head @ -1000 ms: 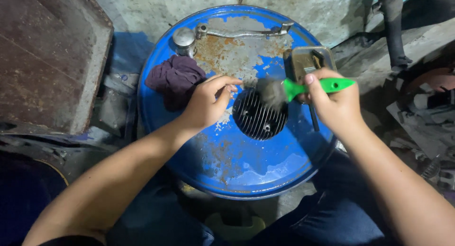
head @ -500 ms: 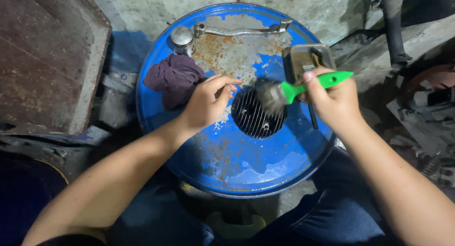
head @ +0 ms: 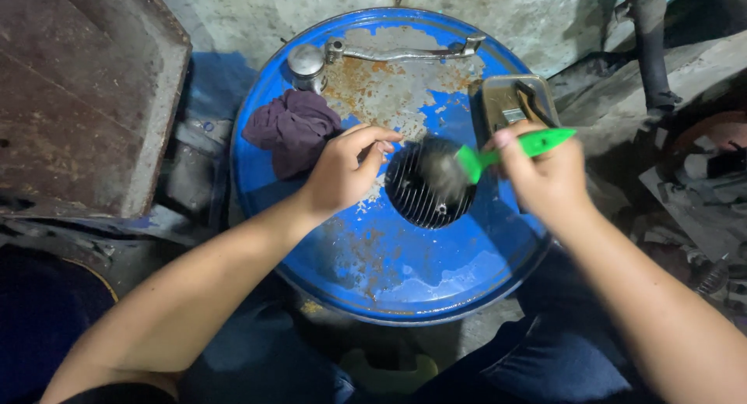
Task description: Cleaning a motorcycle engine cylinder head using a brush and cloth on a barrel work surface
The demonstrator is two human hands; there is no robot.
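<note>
A dark round finned metal part [head: 424,195] lies on top of a blue, rusty drum [head: 389,256]. My left hand [head: 342,169] rests at the part's left edge, fingers curled against it. My right hand [head: 545,174] grips a green-handled brush [head: 513,149]; its blurred bristle head [head: 442,169] is over the fins.
A purple rag [head: 293,128], a metal lever with a round knob [head: 373,54] and a small metal tray with tools [head: 510,100] sit on the drum's far side. A rusty metal slab [head: 78,100] stands to the left, scrap parts [head: 700,194] to the right.
The brush head has swept left and down across the fins, with my right hand following. My left hand stays at the part's edge.
</note>
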